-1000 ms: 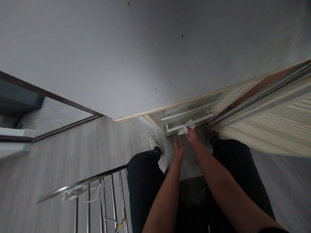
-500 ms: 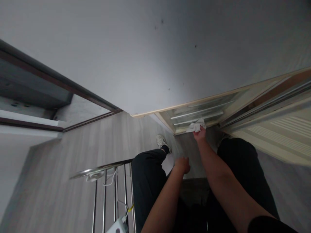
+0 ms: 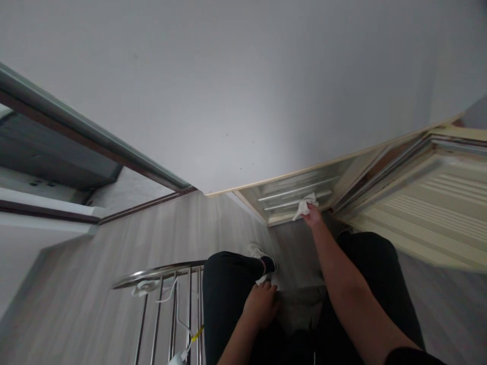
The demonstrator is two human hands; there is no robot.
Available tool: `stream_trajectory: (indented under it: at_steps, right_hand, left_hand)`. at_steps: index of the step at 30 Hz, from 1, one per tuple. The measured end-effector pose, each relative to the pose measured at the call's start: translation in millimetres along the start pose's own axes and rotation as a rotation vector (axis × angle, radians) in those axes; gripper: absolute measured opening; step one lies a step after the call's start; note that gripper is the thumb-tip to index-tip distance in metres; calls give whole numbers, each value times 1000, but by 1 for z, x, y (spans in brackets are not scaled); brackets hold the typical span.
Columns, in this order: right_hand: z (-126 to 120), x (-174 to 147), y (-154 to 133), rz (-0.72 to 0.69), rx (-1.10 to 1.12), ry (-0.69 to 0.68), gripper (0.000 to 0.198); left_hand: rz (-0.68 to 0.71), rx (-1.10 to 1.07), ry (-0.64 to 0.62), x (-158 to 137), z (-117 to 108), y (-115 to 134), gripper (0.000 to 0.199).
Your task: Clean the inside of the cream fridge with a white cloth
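A crumpled white cloth (image 3: 303, 207) is pinched in my right hand (image 3: 313, 216). It lies against the lower inside of an open refrigerator, near the pale ledges (image 3: 297, 190) of the cabinet interior (image 3: 262, 195). My left hand (image 3: 262, 303) is by the inner side of my left knee, its fingers curled in and no object visible in them. To the right, the cream refrigerator door (image 3: 433, 213) stands swung out, its ribbed inner face showing.
The refrigerator's broad pale top (image 3: 243, 101) fills the upper view. At lower left is a metal rack (image 3: 163, 274) with a white cable (image 3: 178, 309). A dark-framed opening (image 3: 140, 208) is at left. My shoe (image 3: 256, 251) rests on grey wood-look flooring (image 3: 114, 248).
My left hand has drawn back toward my body and left knee. My right hand still grips the cloth, now bunched differently and slightly lower in view. The camera view has shifted a little.
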State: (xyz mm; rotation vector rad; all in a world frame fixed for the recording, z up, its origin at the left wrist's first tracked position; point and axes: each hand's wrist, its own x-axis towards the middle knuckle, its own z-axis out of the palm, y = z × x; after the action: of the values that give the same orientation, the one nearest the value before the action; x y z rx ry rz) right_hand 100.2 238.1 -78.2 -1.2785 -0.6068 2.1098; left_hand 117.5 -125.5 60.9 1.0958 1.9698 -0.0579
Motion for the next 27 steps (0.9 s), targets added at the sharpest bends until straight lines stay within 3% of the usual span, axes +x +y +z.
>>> stream_trajectory:
  at_steps: [5,14,21,27]
  right_hand:
    - [18,1,16,108,-14,24,8]
    - [31,5,30,124,-71,15,11]
    - [-8,-27,34,182,-241,162,21]
    - [-31,-95,39,272,-264,4,25]
  left_hand:
    - [-50,-72,-77,36,3,2,54]
    - [5,-117,-106,49,10,10,49]
    - [-5,-326,58,77,20,14,52]
    - [13,-531,328,103,28,23,70]
